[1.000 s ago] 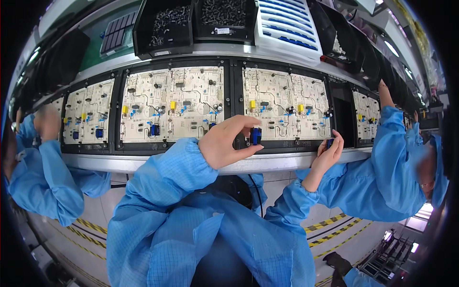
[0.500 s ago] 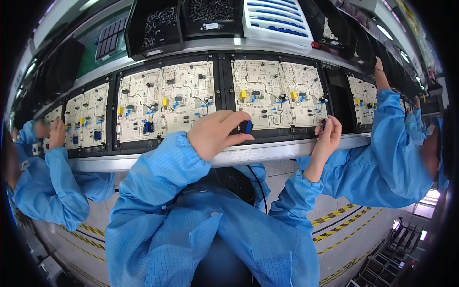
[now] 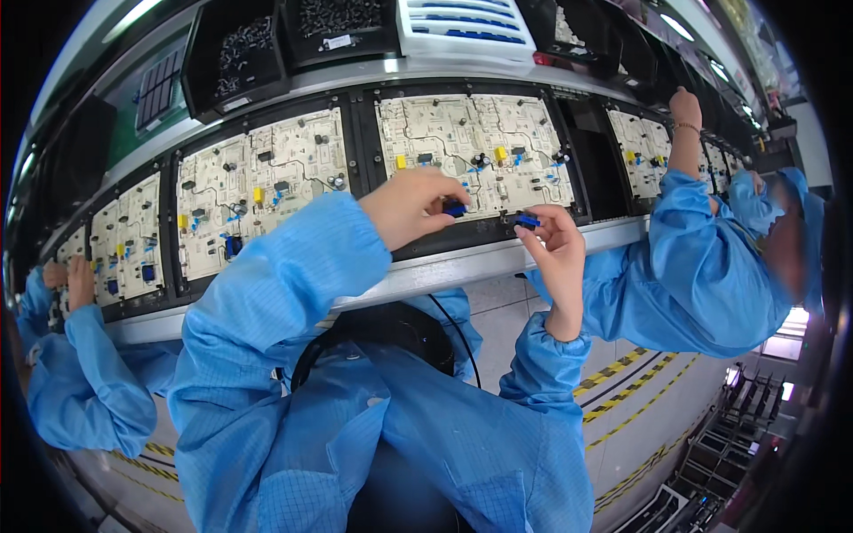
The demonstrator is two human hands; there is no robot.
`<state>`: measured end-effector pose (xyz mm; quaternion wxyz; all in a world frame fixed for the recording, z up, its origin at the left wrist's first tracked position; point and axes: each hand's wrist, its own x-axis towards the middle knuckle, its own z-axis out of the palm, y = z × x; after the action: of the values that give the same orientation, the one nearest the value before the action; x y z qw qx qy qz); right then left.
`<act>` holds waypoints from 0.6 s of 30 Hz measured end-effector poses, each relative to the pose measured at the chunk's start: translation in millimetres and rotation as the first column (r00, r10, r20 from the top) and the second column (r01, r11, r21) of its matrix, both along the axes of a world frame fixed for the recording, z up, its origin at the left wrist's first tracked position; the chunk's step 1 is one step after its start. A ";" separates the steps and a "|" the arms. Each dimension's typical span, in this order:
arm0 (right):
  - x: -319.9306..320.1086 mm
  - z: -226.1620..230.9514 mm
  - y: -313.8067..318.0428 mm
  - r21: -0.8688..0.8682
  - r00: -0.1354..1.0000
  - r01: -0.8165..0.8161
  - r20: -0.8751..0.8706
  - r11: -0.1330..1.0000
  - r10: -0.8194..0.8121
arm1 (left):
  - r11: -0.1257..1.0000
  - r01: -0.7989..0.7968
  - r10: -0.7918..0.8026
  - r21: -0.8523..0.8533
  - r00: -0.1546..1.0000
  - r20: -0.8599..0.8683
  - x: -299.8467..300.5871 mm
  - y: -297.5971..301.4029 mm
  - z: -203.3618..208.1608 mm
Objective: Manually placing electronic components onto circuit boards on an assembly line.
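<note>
Over the lower edge of the circuit board (image 3: 426, 115) in front of me, my left hand (image 3: 410, 206) pinches a small blue-and-black block-shaped component (image 3: 454, 209). Whether that part touches the board cannot be made out. Just right of it, my right hand (image 3: 560, 253) holds a second blue-and-black component (image 3: 526, 221) between thumb and fingers, above the tray's front edge. The cream board carries yellow, black and blue parts and sits in a black tray (image 3: 367, 147). My left sleeve partly hides the neighbouring board (image 3: 293, 147), which has a similar blue part (image 3: 233, 246).
A metal rail (image 3: 426, 268) runs along the line's near side. Behind the boards stand black bins (image 3: 233, 67) of small parts and a white tray (image 3: 466, 44) with blue rows. Co-workers' arms reach in at the left (image 3: 98, 355) and right (image 3: 684, 200).
My right hand has moved left and brought its component close to the left hand's. The left hand's part is tilted differently and lies lower over the board. The whole view has shifted.
</note>
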<state>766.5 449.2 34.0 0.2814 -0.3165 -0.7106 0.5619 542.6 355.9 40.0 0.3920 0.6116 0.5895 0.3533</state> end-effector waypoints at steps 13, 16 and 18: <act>17.0 -36.8 14.9 -0.113 0.863 0.440 -0.220 0.891 -0.454 | 0.901 0.434 -0.261 0.004 0.549 -0.794 21.1 60.1 -5.9; 20.2 -38.0 17.8 -0.083 0.868 0.414 -0.262 0.906 -0.421 | 0.906 0.410 -0.249 0.106 0.717 -0.651 13.1 57.0 2.7; 21.9 -32.8 17.9 -0.175 0.838 0.367 -0.364 0.914 -0.406 | 0.891 0.382 -0.188 0.246 0.803 -0.565 1.9 51.1 11.1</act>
<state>788.3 467.2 1.2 0.5096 -0.3476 -0.5324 0.5797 544.4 407.0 51.1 0.1501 0.8266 0.5016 0.2063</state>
